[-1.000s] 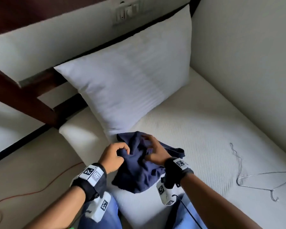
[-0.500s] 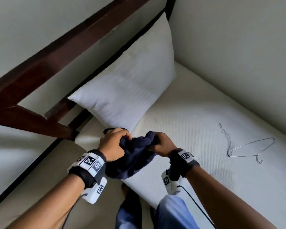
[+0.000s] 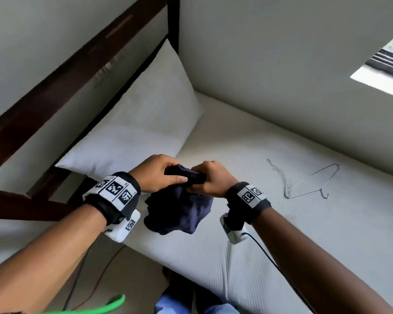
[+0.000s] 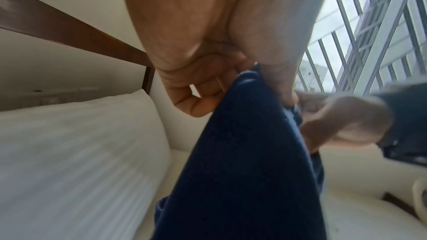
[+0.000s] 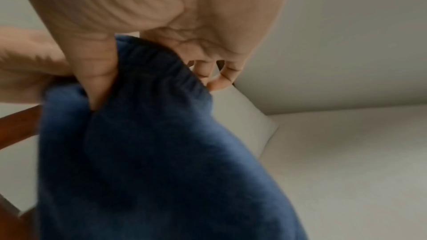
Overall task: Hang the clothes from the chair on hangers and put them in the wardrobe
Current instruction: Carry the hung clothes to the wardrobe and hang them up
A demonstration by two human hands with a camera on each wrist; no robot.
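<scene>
A dark navy garment [image 3: 179, 211] hangs bunched above the white bed [image 3: 281, 234], held up by both hands. My left hand [image 3: 159, 175] grips its top edge from the left, and my right hand [image 3: 210, 180] grips the same edge right beside it. The left wrist view shows the blue garment [image 4: 242, 171] running down from my curled left fingers [image 4: 203, 98]. In the right wrist view the gathered elastic band of the garment [image 5: 161, 72] sits pinched under my right thumb [image 5: 97, 79]. A thin wire hanger [image 3: 311, 184] lies flat on the bed, to the right of my hands.
A white pillow [image 3: 145, 123] leans against the dark wooden headboard [image 3: 77, 71] behind my hands. The wall [image 3: 281, 64] runs along the bed's far side, with a window [image 3: 390, 55] at the upper right. A green object [image 3: 95, 308] shows at the bottom left; cables lie on the floor.
Both hands have lifted the navy garment off the bed and come closer together on its top edge. The head view has swung right, bringing the window into sight.
</scene>
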